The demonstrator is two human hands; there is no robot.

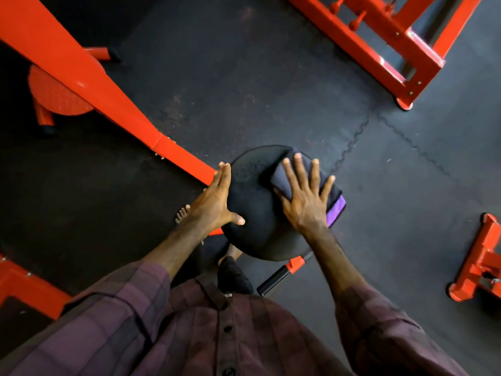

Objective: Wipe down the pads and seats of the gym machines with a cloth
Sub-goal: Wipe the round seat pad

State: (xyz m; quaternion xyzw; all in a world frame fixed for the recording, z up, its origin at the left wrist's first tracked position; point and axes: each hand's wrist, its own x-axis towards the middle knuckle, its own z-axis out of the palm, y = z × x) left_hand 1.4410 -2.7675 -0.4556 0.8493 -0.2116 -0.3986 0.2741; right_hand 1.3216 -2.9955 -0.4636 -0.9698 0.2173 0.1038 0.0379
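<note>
Right hand [305, 198] lies flat on the cloth [303, 180], fingers straight and spread wide, palm pressing the folded fabric down onto the pad [253, 196]. Nothing is pinched; the hand is open, with the cloth trapped beneath it. The cloth sits on the pad's right half, reaching its far right edge and hanging a little past the rim. It is folded to a thick rectangle, dark grey on top, with a purple band showing at its near right edge.

Left hand [217, 198] braces the pad's left edge: fingers together and straight along the rim, thumb reaching across onto the top surface near the front. Open as well, steadying rather than gripping.

The pad is round, black, domed and matte, with a faintly grainy, dusty look toward its far left side. Beneath its near edge a short orange bar with a black rubber-like grip [282, 275] sticks out to the right.

An orange steel beam [89, 85], glossy paint, runs diagonally from the top left corner down to the pad's left edge. More orange frame [385, 50] stands at top right. The floor [230, 77] is dark rubber tile with jigsaw seams. Bare toes [182, 214] show just left of the left wrist. Plum checked shirt sleeves [379, 321], buttoned front.
</note>
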